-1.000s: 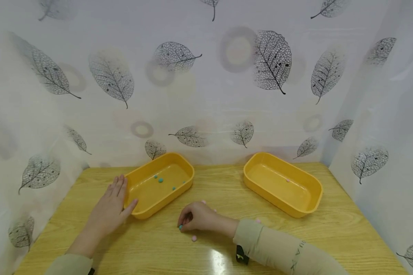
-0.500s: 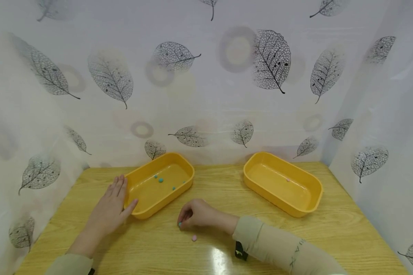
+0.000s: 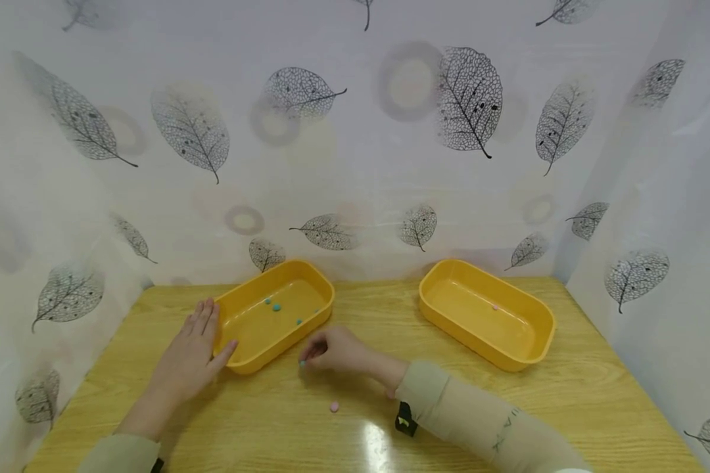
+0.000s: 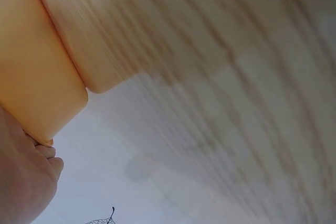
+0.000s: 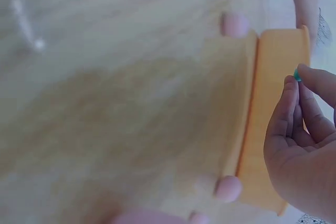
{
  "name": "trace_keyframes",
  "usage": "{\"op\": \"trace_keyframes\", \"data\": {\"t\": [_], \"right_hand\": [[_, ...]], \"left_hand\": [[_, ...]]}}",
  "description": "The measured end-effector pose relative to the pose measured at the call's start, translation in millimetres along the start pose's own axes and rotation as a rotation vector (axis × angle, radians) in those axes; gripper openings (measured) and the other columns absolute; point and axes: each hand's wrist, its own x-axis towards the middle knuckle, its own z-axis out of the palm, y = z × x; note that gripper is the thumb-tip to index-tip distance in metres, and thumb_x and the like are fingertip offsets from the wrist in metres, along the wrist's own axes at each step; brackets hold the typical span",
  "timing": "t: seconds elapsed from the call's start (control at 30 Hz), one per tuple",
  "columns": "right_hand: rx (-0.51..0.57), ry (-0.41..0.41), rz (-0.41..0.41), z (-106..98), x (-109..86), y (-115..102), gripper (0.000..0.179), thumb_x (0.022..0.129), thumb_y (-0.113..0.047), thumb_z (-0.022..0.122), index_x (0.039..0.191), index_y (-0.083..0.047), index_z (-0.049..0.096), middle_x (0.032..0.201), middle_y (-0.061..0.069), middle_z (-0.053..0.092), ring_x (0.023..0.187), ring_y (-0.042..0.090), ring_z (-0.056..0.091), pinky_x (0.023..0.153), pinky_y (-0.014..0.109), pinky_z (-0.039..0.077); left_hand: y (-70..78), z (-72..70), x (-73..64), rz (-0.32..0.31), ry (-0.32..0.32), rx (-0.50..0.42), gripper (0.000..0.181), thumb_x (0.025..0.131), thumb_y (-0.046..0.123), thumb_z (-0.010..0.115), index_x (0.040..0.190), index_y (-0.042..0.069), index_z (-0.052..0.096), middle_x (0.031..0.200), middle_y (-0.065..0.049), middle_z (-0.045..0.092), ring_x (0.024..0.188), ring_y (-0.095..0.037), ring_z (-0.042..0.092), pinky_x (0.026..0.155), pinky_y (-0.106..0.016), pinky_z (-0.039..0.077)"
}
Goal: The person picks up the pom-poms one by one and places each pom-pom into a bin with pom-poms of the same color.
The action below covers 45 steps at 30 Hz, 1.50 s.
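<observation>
My right hand [image 3: 340, 351] pinches a tiny teal ball [image 5: 297, 75] between thumb and fingertips, above the table close to the near wall of the left yellow tray [image 3: 284, 344]. My left hand [image 3: 186, 358] rests against that tray's left end, its fingers straight along the rim and the thumb apart. Several teal balls [image 3: 277, 307] lie inside this tray. A pink ball [image 3: 334, 407] sits on the table just nearer than my right hand. In the left wrist view, part of the left hand touches the tray's edge.
On the right stands a second yellow tray [image 3: 473, 343] with one pink ball [image 3: 495, 307] inside. Another pink ball [image 3: 390, 394] is partly hidden by the right sleeve. More pink balls [image 5: 229, 189] show in the right wrist view. A leaf-patterned curtain [image 3: 361, 164] borders the wooden table.
My right hand has lifted the teal ball and carried it forward and slightly left, toward the left tray. The left hand stays in place.
</observation>
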Motion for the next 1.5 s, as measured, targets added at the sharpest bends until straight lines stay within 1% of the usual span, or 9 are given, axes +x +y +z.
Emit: {"op": "trace_keyframes", "data": {"t": [0.3,0.53,0.67,0.93,1.0,1.1,1.33,1.43,1.5], "right_hand": [[0.025,0.042,-0.03,-13,14.0,-16,0.008,0.094,-0.005,0.079,0.101,0.0,0.081,0.102,0.015,0.081,0.079,-0.003,0.064,0.075,0.012,0.055],[0.07,0.077,-0.028,-24,22.8,-27,0.013,0.096,-0.006,0.077,0.106,0.002,0.08,0.106,0.019,0.08,0.08,-0.003,0.064,0.074,0.012,0.055],[0.068,0.104,-0.033,-32,30.9,-31,0.016,0.097,-0.007,0.077,0.109,0.003,0.079,0.107,0.02,0.08,0.078,-0.003,0.063,0.071,0.013,0.052],[0.064,0.155,0.0,-45,46.9,-37,0.017,0.097,-0.01,0.077,0.111,0.0,0.08,0.108,0.016,0.08,0.081,0.004,0.063,0.072,0.015,0.051],[0.058,0.168,0.017,-48,49.7,-39,0.016,0.098,-0.012,0.077,0.11,-0.002,0.08,0.11,0.015,0.079,0.082,0.005,0.062,0.073,0.02,0.054],[0.066,0.177,0.042,-50,54.2,-41,0.018,0.098,-0.013,0.076,0.112,-0.002,0.079,0.113,0.015,0.078,0.084,0.007,0.063,0.083,0.037,0.061],[0.09,0.226,0.088,-54,67.3,-43,0.018,0.098,-0.013,0.077,0.113,-0.003,0.08,0.115,0.014,0.078,0.09,0.01,0.065,0.09,0.033,0.061],[0.121,0.245,0.102,-55,72.0,-42,0.018,0.098,-0.014,0.078,0.113,-0.004,0.081,0.112,0.013,0.077,0.091,0.012,0.065,0.101,0.049,0.06],[0.135,0.252,0.1,-55,74.4,-40,0.019,0.098,-0.014,0.077,0.113,-0.004,0.081,0.111,0.013,0.077,0.091,0.012,0.066,0.104,0.053,0.058]], "left_hand": [[-0.3,0.2,0.4,-0.005,-0.003,-0.003,0.086,0.111,0.044,0.051,0.161,-0.018,0.018,0.172,-0.035,0.01,0.161,-0.053,0.015,0.137,-0.042,-0.005],[-0.6,-1.6,0.7,-0.01,-0.012,-0.008,0.086,0.111,0.044,0.051,0.162,-0.017,0.017,0.173,-0.035,0.009,0.161,-0.052,0.014,0.136,-0.055,0.011],[-0.6,-2.0,0.6,-0.012,-0.012,-0.008,0.086,0.11,0.044,0.051,0.161,-0.017,0.018,0.173,-0.035,0.01,0.161,-0.053,0.015,0.135,-0.059,0.015],[-0.6,-2.0,-0.2,-0.007,-0.005,-0.013,0.086,0.11,0.043,0.053,0.161,-0.017,0.019,0.172,-0.036,0.011,0.161,-0.053,0.015,0.136,-0.055,0.009],[-0.4,-2.2,0.1,-0.009,-0.007,-0.012,0.086,0.11,0.043,0.052,0.161,-0.017,0.019,0.172,-0.035,0.011,0.161,-0.053,0.015,0.136,-0.056,0.012],[-0.9,-1.7,0.8,-0.009,-0.008,-0.011,0.086,0.11,0.044,0.052,0.161,-0.017,0.019,0.173,-0.035,0.012,0.161,-0.052,0.016,0.136,-0.056,0.011],[-2.9,-0.2,0.8,-0.003,0.001,-0.005,0.086,0.11,0.044,0.052,0.161,-0.017,0.02,0.172,-0.035,0.012,0.161,-0.053,0.017,0.137,-0.051,0.006],[-1.7,-1.4,0.7,-0.004,-0.004,-0.004,0.086,0.11,0.044,0.052,0.161,-0.017,0.02,0.172,-0.035,0.012,0.16,-0.053,0.017,0.137,-0.053,0.009],[-0.9,-1.8,0.8,-0.006,-0.008,-0.007,0.086,0.11,0.044,0.052,0.161,-0.017,0.019,0.173,-0.035,0.011,0.16,-0.053,0.017,0.136,-0.055,0.01]]}}
